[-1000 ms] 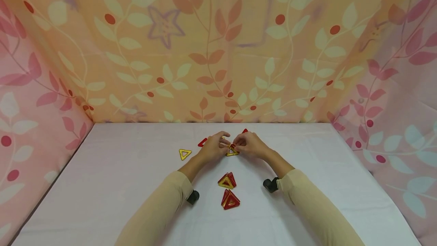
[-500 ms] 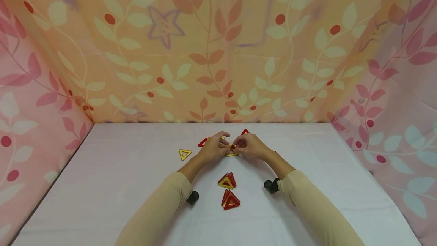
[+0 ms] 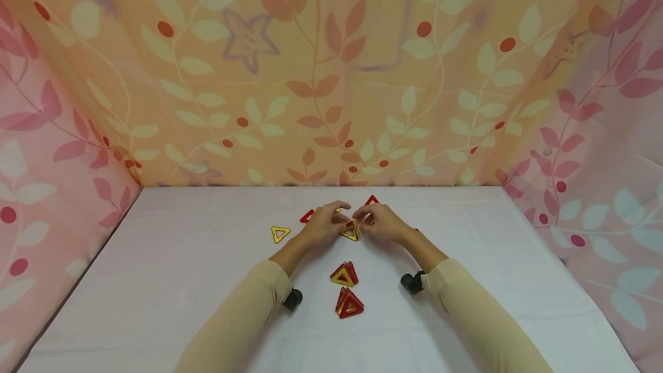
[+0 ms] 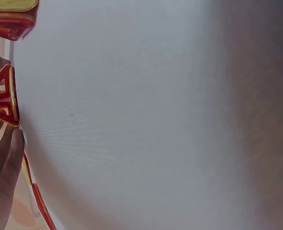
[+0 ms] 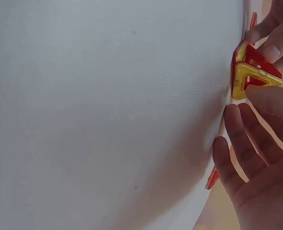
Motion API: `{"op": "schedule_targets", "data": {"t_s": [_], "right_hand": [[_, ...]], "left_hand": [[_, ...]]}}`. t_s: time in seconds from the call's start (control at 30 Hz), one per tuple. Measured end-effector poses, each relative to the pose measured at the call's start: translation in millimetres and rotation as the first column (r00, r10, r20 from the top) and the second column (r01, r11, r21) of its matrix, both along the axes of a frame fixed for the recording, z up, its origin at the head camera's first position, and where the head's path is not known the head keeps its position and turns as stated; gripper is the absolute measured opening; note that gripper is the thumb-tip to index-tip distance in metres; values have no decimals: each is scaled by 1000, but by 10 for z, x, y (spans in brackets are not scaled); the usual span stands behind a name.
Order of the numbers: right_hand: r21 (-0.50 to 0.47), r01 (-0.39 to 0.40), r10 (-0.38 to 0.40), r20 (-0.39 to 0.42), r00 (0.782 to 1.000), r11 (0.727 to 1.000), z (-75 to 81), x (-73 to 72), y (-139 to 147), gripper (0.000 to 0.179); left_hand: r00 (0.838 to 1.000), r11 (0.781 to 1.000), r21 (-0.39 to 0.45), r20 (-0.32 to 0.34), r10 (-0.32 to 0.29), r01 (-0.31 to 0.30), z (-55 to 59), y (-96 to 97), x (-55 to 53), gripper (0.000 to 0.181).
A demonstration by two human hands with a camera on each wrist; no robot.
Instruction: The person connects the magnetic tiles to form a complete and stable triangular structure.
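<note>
Between both hands, a small pyramid of yellow and red magnetic triangle tiles (image 3: 350, 231) stands on the white table. In the right wrist view its yellow triangle (image 5: 240, 82) faces the camera, with red tiles behind. My left hand (image 3: 324, 224) pinches the pyramid from the left; red tiles (image 4: 10, 98) show by its thumb in the left wrist view. My right hand (image 3: 384, 223) pinches it from the right, its thumb against the yellow triangle and its other fingers (image 5: 246, 148) spread below. Fingers partly cover the pyramid's top.
Two finished-looking pyramids, one red and yellow (image 3: 344, 274) and one mostly red (image 3: 349, 303), stand nearer on the white table (image 3: 181, 281). A yellow triangle (image 3: 280, 234) lies at left. Red triangles (image 3: 372, 200) (image 3: 307, 216) lie behind the hands, partly covered.
The pyramid between the hands has turned a little, its yellow front now angled. Both hands stay nearly in place, with the right fingers shifting slightly.
</note>
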State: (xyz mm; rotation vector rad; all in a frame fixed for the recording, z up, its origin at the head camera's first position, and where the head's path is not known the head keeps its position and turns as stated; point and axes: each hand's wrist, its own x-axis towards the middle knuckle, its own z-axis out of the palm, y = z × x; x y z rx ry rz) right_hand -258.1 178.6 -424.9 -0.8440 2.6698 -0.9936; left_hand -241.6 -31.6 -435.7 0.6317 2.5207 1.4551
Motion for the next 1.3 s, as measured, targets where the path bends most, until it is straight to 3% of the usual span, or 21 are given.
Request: {"op": "schedule_targets", "data": {"t_s": [0.27, 0.5, 0.7, 1.03, 1.3], "right_hand": [[5, -34, 34, -13, 999, 999, 6, 25, -18, 31], [3, -34, 35, -14, 999, 999, 9, 21, -20, 29], [14, -39, 39, -28, 999, 999, -5, 3, -11, 26], [20, -3, 3, 24, 1000, 1000, -19, 12, -13, 23], [21, -5, 4, 13, 1000, 1000, -28, 30, -14, 21]], "left_hand": [[999, 999, 18, 13, 46, -46, -3, 10, -5, 46], [999, 997, 53, 4, 49, -49, -21, 8, -28, 44], [998, 995, 79, -8, 62, -61, 34, -41, -48, 41], [986, 978, 133, -24, 165, -160, 121, -264, -128, 38], [974, 966, 144, -48, 223, -214, 89, -506, -169, 38]]}}
